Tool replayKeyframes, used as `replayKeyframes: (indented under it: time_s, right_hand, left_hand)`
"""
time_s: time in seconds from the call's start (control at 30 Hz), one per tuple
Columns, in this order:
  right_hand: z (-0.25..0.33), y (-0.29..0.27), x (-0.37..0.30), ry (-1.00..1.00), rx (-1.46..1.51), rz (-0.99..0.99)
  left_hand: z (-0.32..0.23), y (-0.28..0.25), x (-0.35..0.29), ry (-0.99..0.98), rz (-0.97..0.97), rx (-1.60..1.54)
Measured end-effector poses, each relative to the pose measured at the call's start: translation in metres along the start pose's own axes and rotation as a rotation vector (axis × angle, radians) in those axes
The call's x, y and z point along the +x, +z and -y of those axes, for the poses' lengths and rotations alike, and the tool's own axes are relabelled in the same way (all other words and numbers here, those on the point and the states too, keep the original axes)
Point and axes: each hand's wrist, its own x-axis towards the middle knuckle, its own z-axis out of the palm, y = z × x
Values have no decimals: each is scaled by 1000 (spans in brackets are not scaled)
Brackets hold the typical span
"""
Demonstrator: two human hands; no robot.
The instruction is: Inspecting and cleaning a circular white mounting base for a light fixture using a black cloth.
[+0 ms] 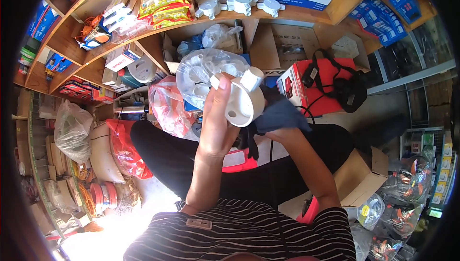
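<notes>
My left hand (216,117) is raised in front of me, its thumb and fingers closed round a white round conduit junction box (244,105). The box is tilted, its hollow side partly toward me, with a round hole in the floor and short pipe stubs on its wall. At the box's right side, my right hand (281,133) has a dark blue cloth (282,113) wrapped over it. The cloth hides its fingers. Just behind the left hand sits a clear plastic bag (191,76) of white fittings. Similar white junction boxes (242,3) stand on the shelf edge.
A curved wooden shelf (230,25) of packaged goods spans the far side. A red box (326,86) with a black strap lies beyond the right hand. An opened cardboard box (357,177) is at my right; bags and a white sack (105,153) stand at my left.
</notes>
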Motion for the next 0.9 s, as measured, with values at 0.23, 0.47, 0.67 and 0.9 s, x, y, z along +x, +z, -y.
replayKeyframes:
  time_s: [0.23, 0.47, 0.67, 0.9]
  right_hand:
    - [44, 5, -7, -82, 223, -112]
    - [91, 26, -15, -598, -417, -3]
    - [79, 59, -7, -716, -550, -158]
    - [44, 62, -4, -448, -148, -125]
  left_hand:
    - [-6, -24, 9, 72, -116, -4]
    - [11, -18, 14, -47, -134, -84]
    - [39, -19, 0, 157, -107, -321]
    - [33, -22, 7, 208, -380, -241]
